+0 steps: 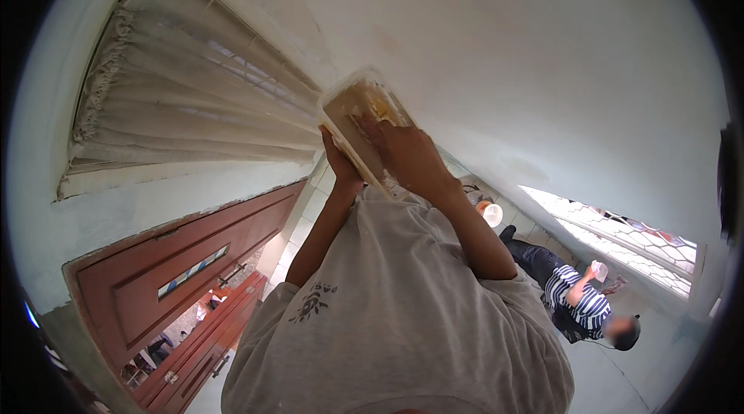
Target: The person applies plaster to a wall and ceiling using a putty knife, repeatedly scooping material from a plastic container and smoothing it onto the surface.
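Note:
A rectangular, see-through plastic tub (328, 101) is held up in front of my chest, tilted, with its open side facing me. My left hand (341, 160) grips the tub along its left side, the fingers wrapped beneath. Over the right edge reaches my right hand (411, 152), its fingers bent down inside the tub. A pale yellow, lumpy substance (384, 108) clings near the far end of the tub. Whatever those right fingers pinch is hidden by the hand itself, and whitish smears show along the tub's near edge.
A curtained window (194, 96) and a red-brown wooden door (170, 259) are on the left. A white wall (496, 42) rises ahead. On the right, a person in a striped shirt (577, 294) sits by a grilled window (620, 236). A white container (490, 214) stands on the tiled floor.

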The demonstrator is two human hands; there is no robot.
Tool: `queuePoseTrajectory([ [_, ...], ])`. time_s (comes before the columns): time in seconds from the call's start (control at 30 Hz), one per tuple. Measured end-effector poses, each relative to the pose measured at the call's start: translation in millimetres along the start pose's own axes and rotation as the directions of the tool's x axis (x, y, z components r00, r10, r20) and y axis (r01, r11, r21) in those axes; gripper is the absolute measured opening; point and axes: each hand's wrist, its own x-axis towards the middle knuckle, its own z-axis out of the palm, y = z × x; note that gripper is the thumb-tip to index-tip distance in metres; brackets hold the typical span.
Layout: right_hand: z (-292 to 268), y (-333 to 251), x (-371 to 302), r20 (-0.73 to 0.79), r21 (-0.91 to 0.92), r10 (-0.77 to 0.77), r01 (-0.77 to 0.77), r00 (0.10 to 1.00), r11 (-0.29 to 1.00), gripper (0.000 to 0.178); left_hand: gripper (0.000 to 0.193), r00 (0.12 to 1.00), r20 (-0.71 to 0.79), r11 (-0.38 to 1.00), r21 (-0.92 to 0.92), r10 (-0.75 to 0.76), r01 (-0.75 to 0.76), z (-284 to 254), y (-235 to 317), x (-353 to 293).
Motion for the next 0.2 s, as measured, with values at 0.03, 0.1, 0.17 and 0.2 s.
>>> queuePoseTrajectory([
  [0.03, -18, -7, -2, 0.016, 0.016, 0.023, -0.024, 1.0, 1.0, 0.033, 0.069, 0.999, 0.041, 0.999, -0.031, -0.021, 0.023, -3, 0, 0],
  [0.1, -39, -8, -8, -0.014, 0.126, 0.107, -0.104, 0.994, 0.987, 0.037, 0.074, 0.993, 0.104, 0.997, -0.05, -0.052, 0.058, -11, -4, 3],
  [0.17, -49, -4, -17, -0.081, 0.312, 0.231, -0.195, 0.97, 0.93, 0.038, 0.081, 0.987, 0.146, 0.997, -0.037, -0.067, 0.074, -18, -9, 11],
  [0.2, -49, 2, -21, -0.108, 0.436, 0.269, -0.197, 0.957, 0.878, 0.038, 0.081, 0.988, 0.144, 0.997, -0.036, -0.063, 0.069, -22, -10, 12],
])
